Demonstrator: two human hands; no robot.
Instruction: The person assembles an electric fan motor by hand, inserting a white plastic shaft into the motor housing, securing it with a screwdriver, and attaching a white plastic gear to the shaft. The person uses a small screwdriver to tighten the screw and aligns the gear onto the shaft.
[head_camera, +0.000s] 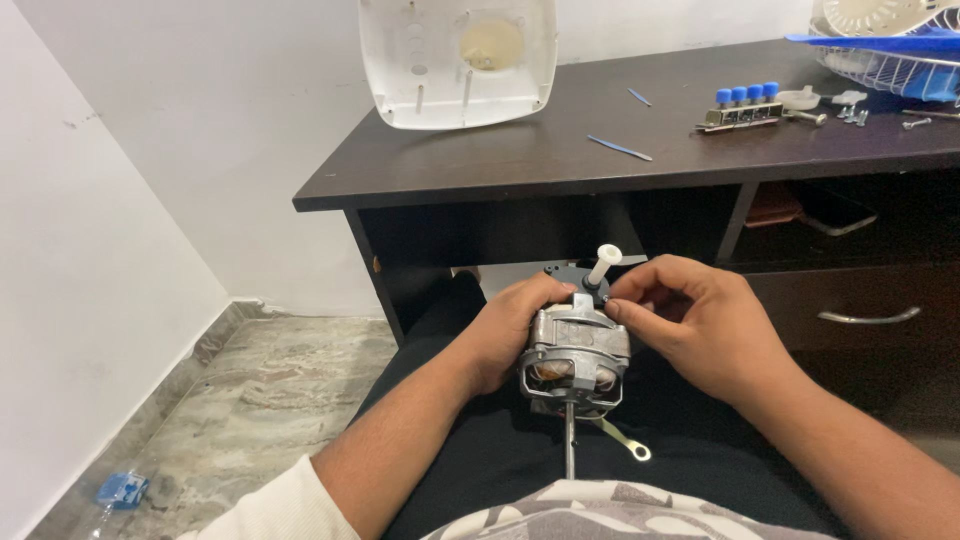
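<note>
A small electric fan motor with a silver metal housing and visible copper windings rests on my lap. Its steel shaft points toward me, and a white plastic knob sticks up from the black gear part at its far end. My left hand grips the motor housing from the left side. My right hand pinches at the top of the motor just below the white knob. A wire with a metal ring terminal hangs from the motor beside the shaft.
A dark wooden desk stands in front, with a drawer handle at right. On it lean a white plastic fan cover, a blue push-button switch block, loose screws, blue strips and a fan guard. A blue object lies on the marble floor.
</note>
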